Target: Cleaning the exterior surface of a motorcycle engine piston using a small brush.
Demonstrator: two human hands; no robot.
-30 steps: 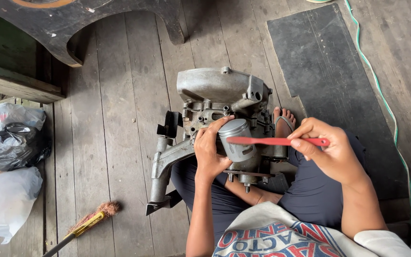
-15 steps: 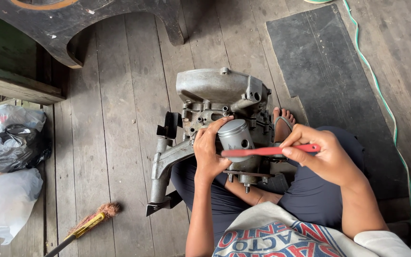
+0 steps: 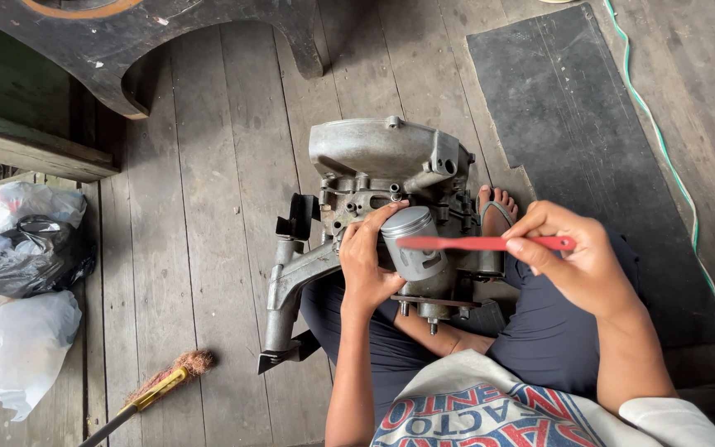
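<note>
- Hands first: your left hand [image 3: 370,263] is curled around the piston [image 3: 412,242], fingers wrapped over its top and near side, thumb low, gripping it firmly.
- Your right hand [image 3: 577,257] is pinched shut on the far end of a red brush [image 3: 483,243] (thin handle, toothbrush-like), which lies level across the piston's upper side, its tip touching the metal.
- The piston stands roughly upright on the engine [image 3: 374,207], near its middle, just above your lap.
- The engine rests on the wooden floor [image 3: 208,207] between your legs, its rounded cover pointing away from you and a long arm reaching down to your left.
- One foot [image 3: 496,209] shows just beside the engine's right side; you cannot tell where the other is.
- Counts: one piston, one red brush, one engine, two hands at work.
- Well apart to the left lie three plastic bags [image 3: 18,281] (two pale, one black) and one broom [image 3: 155,389] with a yellow band.
- One dark mat [image 3: 589,149] lies to the right, with one green cord [image 3: 672,165] running along its far edge.
</note>
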